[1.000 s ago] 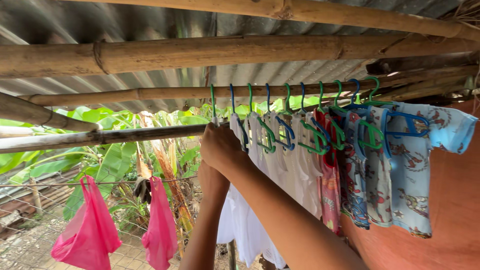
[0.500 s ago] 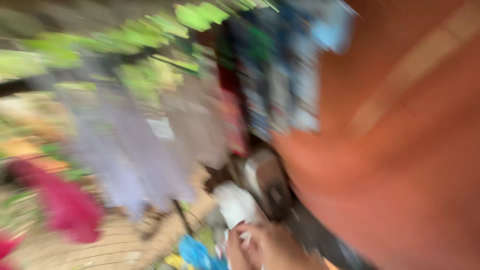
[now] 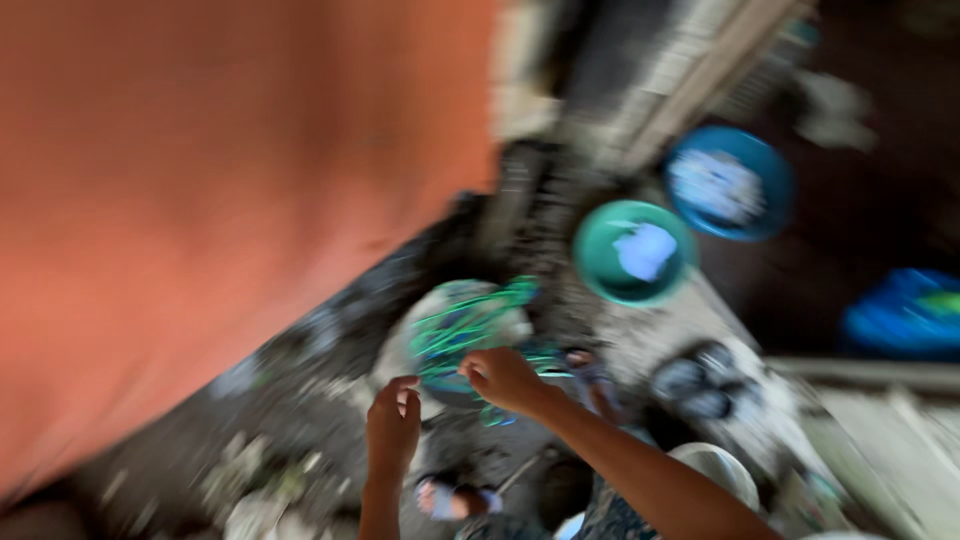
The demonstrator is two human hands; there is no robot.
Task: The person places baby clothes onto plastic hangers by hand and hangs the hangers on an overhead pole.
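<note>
Two hands reach over a pile of green hangers (image 3: 470,325) in a pale tub. Right hand (image 3: 505,380) fingers curl near them; left hand (image 3: 392,428) fingers bend loosely. Everything is blurry, so I cannot tell if either hand holds one.

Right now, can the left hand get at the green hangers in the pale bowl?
Probably yes. The left hand hovers open beside the green hangers, nothing between them; the right hand is already on them. Blur limits certainty.

There are two bare hands, a left hand (image 3: 392,428) and a right hand (image 3: 503,378). There are two round plastic bowls, one green bowl (image 3: 632,252) and one blue bowl (image 3: 729,183), and each has one pale lump inside. There is one tangled bunch of green plastic hangers (image 3: 468,330), too blurry to count one by one.
</note>
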